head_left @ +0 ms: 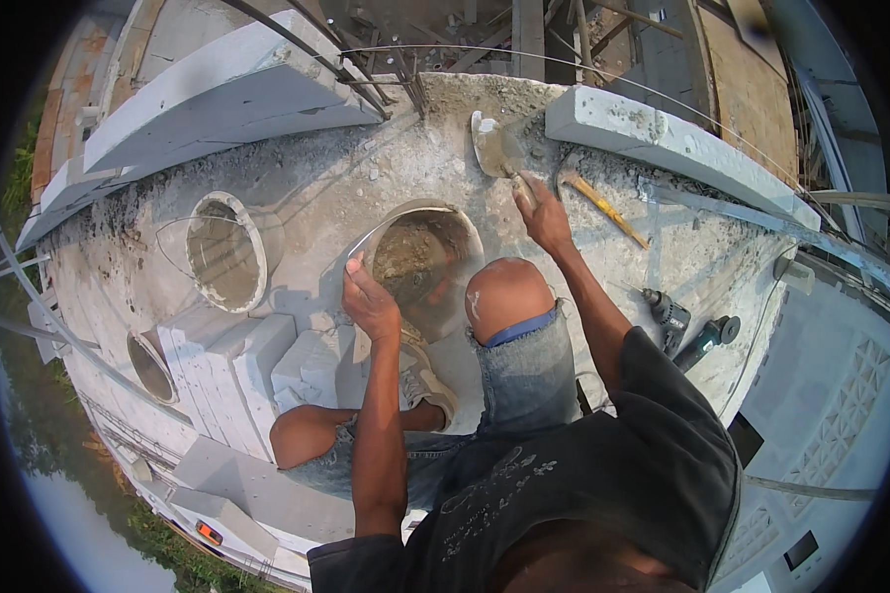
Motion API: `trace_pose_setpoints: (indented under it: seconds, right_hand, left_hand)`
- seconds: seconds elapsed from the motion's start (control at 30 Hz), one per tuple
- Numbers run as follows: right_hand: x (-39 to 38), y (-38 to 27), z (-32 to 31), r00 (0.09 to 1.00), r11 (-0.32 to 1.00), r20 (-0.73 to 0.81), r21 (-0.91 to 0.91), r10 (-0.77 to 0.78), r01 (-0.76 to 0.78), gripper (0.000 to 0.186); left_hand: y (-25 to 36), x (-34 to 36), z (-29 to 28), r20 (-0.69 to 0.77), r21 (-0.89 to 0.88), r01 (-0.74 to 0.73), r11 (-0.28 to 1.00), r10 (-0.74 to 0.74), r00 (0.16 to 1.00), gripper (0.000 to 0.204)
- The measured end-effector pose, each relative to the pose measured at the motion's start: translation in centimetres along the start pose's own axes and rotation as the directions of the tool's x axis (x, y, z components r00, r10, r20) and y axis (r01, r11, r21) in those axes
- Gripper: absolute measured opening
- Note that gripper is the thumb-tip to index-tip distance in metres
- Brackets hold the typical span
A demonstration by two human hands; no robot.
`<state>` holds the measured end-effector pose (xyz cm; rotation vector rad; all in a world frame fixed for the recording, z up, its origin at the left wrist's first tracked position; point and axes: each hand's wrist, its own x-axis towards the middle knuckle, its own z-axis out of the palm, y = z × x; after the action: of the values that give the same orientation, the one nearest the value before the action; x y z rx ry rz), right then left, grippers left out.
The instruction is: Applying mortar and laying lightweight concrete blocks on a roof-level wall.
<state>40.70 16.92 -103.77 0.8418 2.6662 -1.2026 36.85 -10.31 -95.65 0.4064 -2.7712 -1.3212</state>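
From my station I'd judge the trowel [497,158] light and stiff, its blade possibly slick, so best gripped by the handle [520,186], which the right hand [544,211] encloses. The blade looks broad, grey-smeared and pale-edged, near the slab's [321,212] far edge. Hands apart, the left [371,304] pinches the bucket [472,229] (rim or bail, I can't tell).

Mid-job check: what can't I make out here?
Head view:
- Handle of the flat grey metal trowel: mostly covered by the right hand.
- Bottom of the round grey bucket beside the left hand: buried under brownish mix.
- Orange-and-black oblong object: too small to identify.
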Motion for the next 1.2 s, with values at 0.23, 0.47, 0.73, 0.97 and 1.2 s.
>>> trace_pose_setpoints:
  seconds: [0.23,0.47,0.73,0.97,1.2]
  right_hand:
    - [2.0,1.1,-0.2,0.996,0.996,0.018,0.031,-0.088,0.087,0.046]
    - [-1.9,-3.2,-2.2,0.939,0.882,0.265,0.359,0.218,-0.306,0.046]
    - [-1.8,4.8,-0.7,0.995,0.987,0.002,0.13,0.099,-0.098,0.046]
    - [-12.1,4.0,-0.5,0.992,0.997,-0.1,-0.011,0.076,-0.077,0.054]
    - [-10.5,12.1,-6.7,0.983,0.848,-0.007,-0.505,0.184,-0.163,0.038]
  left_hand:
    - [0.4,-0.4,0.9,0.066,0.052,-0.079,0.996,0.075,0.995,0.057]
    - [-0.8,0.0,-0.8,0.017,0.045,0.027,0.999,-0.028,0.999,0.067]
    - [0.3,-0.1,0.9,0.067,-0.106,0.078,0.991,-0.071,0.995,0.063]
    - [-0.3,0.1,0.6,0.033,0.05,0.019,0.999,-0.02,0.999,0.066]
    - [0.7,0.6,0.1,0.062,0.079,0.031,0.996,-0.036,0.997,0.067]
